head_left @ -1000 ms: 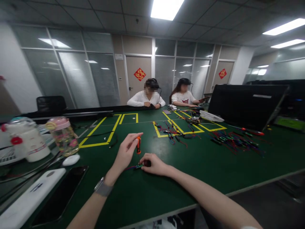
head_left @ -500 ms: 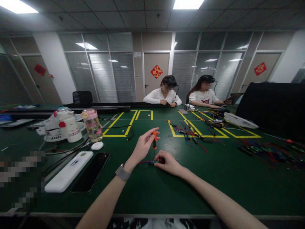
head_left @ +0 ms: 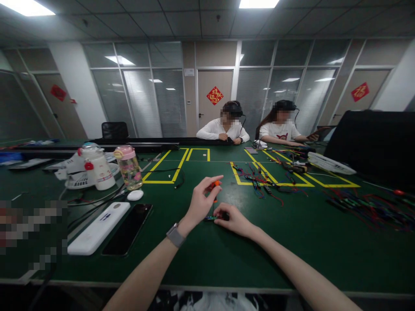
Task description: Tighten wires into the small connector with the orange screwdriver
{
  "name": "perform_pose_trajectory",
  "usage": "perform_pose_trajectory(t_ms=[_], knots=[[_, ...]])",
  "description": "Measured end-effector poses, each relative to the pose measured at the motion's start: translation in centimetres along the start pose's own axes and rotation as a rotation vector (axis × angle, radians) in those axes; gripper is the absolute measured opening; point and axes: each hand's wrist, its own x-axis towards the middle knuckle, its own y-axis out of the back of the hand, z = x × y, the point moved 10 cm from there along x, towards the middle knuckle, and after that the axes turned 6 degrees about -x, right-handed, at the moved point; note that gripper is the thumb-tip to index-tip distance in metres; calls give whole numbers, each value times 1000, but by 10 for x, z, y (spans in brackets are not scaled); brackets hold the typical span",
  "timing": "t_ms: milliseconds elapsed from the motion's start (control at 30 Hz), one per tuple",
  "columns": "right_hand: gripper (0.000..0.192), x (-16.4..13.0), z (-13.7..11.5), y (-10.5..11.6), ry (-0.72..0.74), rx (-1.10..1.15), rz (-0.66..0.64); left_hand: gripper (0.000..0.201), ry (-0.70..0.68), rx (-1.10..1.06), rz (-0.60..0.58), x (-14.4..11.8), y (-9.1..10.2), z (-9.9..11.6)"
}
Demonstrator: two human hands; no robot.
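Observation:
My left hand (head_left: pixel 200 201), with a grey-banded watch on its wrist, is closed around the orange handle of a screwdriver (head_left: pixel 216 185). The screwdriver stands nearly upright, its thin shaft pointing down. Below the tip, a small green circuit board (head_left: pixel 210 218) lies on the table, with the tip at or just above it. Curled low over the board's right end, my right hand (head_left: pixel 236 221) pinches it against the tabletop. A dark part shows under those fingers, too hidden to name.
Several wired circuit boards (head_left: pixel 256 177) lie ahead within yellow tape, and a larger tangle (head_left: pixel 372 207) lies right. On the left are a black phone (head_left: pixel 128 231), a white power bank (head_left: pixel 99 229), a white earbud case (head_left: pixel 135 195) and a pink-lidded bottle (head_left: pixel 128 168). Two people sit opposite.
The fingers of my left hand have shifted around the screwdriver handle, covering more of it. My right hand keeps its hold on the circuit board. The whole view has moved slightly.

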Motion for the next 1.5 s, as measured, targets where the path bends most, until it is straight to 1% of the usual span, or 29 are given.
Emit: perform_pose_trajectory(t_ms=[67, 133, 200, 300, 333, 367, 467, 500, 533, 567, 633, 700, 767, 800, 833, 867, 967, 1033, 1067, 1133, 1200, 1233, 1267, 1333, 1367, 1433, 1500], knots=[[15, 0, 2, 0, -25, -20, 21, 24, -47, 127, 95, 0, 11, 6], [15, 1, 2, -1, -28, -41, 37, 23, -83, 208, 141, 0, 17, 11], [14, 1, 1, -1, -16, -57, 40, 28, -55, 132, 80, 2, 13, 8], [14, 2, -2, -2, 0, -84, 28, 35, 64, -94, -53, 5, 2, -4], [14, 2, -2, -2, -2, -95, 25, 35, 81, -110, -61, 6, 1, -6], [14, 2, -3, -3, -7, -108, 26, 34, 78, -77, -41, 6, 4, -7], [10, 3, -3, -2, -38, -155, 48, 27, -15, 204, 140, 5, 23, 2], [9, 4, -3, -2, -48, -167, 57, 26, -45, 291, 179, 3, 26, 5], [9, 4, -4, -1, -54, -176, 64, 26, -65, 349, 191, 2, 27, 7], [9, 4, -4, -1, -55, -180, 68, 27, -77, 370, 176, 2, 25, 7], [10, 4, -3, -1, -48, -170, 67, 32, -79, 306, 106, 3, 17, 4], [11, 4, -3, -2, -27, -153, 52, 36, -48, 142, 54, 4, 12, -2], [14, 3, -3, -2, -6, -138, 37, 44, -3, -16, 35, 5, 10, -8], [15, 3, -4, -2, 0, -132, 33, 46, 12, -51, 32, 5, 9, -9], [16, 2, -4, -2, 1, -128, 31, 45, 15, -45, 32, 5, 9, -8], [16, 2, -3, -1, -1, -124, 29, 40, 6, -3, 40, 5, 11, -6], [15, 1, -3, -1, -8, -126, 26, 20, -57, 192, 108, 4, 18, 5], [14, 1, -4, -1, -3, -139, 25, 20, -70, 210, 125, 4, 20, 9], [14, 2, -4, -1, 1, -146, 24, 23, -53, 157, 105, 5, 19, 8], [13, 2, -5, -1, 6, -156, 17, 29, 21, -22, 29, 7, 13, -1], [12, 2, -4, -2, 4, -159, 8, 29, 89, -146, -14, 8, 9, -9], [12, 2, -4, -2, 2, -161, 6, 27, 95, -143, -5, 8, 10, -10], [11, 3, -5, -2, 2, -166, 7, 24, 79, -94, 24, 8, 14, -9], [10, 3, -6, -2, 6, -178, 15, 20, -1, 76, 98, 7, 22, -2], [9, 4, -7, -1, 8, -182, 22, 20, -47, 159, 109, 6, 23, 4], [8, 4, -7, -1, 6, -182, 26, 27, -123, 244, 60, 5, 17, 12], [7, 4, -7, -2, -4, -175, 25, 34, -137, 186, -41, 5, 5, 14]])
